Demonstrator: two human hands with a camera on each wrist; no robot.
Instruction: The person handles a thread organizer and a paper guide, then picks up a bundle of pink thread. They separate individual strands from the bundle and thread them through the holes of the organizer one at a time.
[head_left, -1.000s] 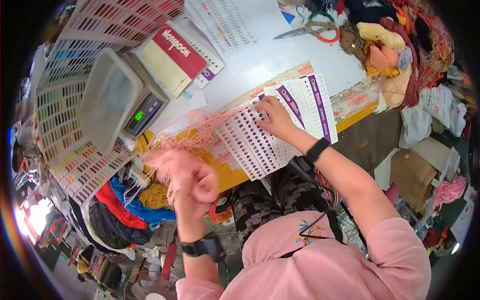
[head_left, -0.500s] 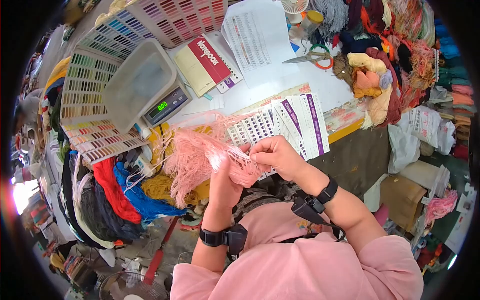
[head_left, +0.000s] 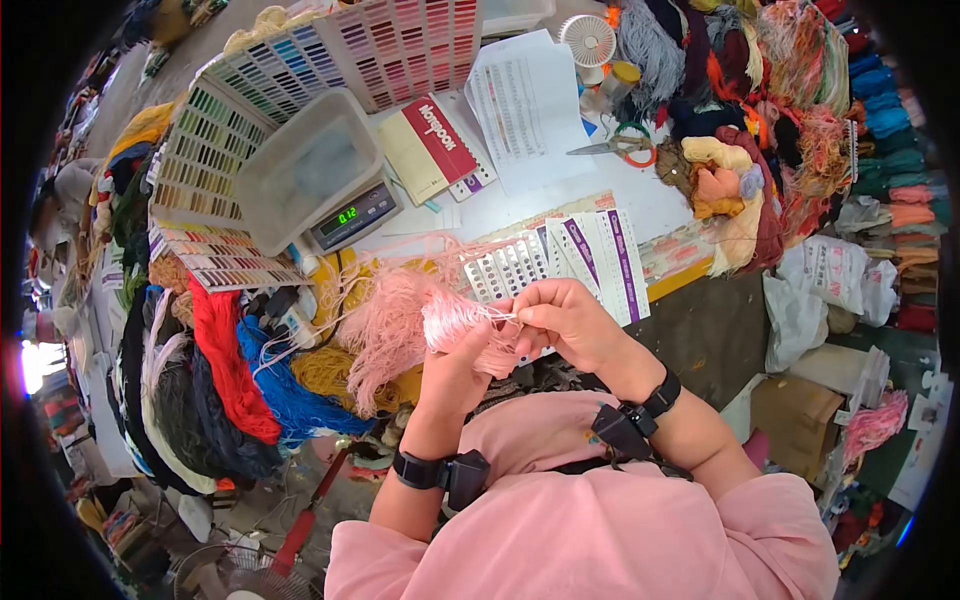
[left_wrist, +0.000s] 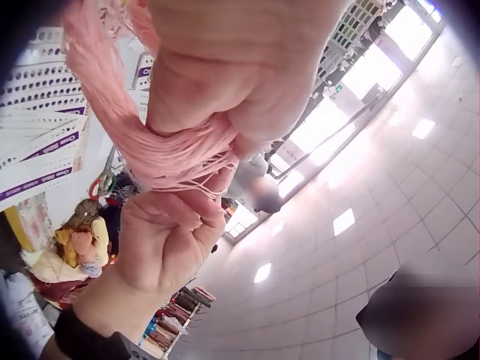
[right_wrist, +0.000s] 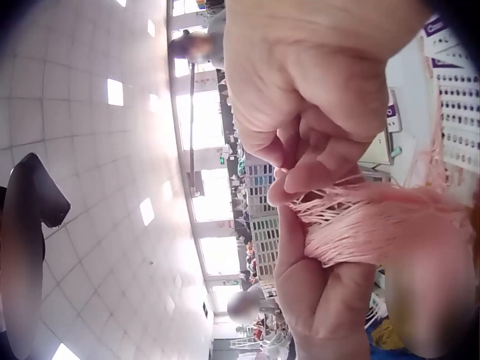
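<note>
A loose bundle of pink thread (head_left: 395,325) hangs over the table's front edge and runs into the left hand (head_left: 455,375), whose fingers and thumb grip it. The right hand (head_left: 575,325) pinches a few strands at the bundle's right end, close to the left fingertips. In the left wrist view the pink thread (left_wrist: 142,146) loops round the left hand (left_wrist: 232,67), with the curled right hand (left_wrist: 169,236) just below. The right wrist view has the right hand (right_wrist: 315,82) with thumb and fingertips together at the strands, above the left hand (right_wrist: 322,292).
Punched cards (head_left: 600,260) lie behind the hands. A scale (head_left: 355,215) reading 0.12 with a plastic tub (head_left: 310,165), a notebook (head_left: 428,150) and scissors (head_left: 615,147) are farther back. Coloured skeins (head_left: 225,360) hang at left; colour charts (head_left: 225,140) stand behind them.
Over the last second, the left hand came from the left and the right hand left the cards; both met at the pink thread. The scale reading went from 0.00 to 0.12.
</note>
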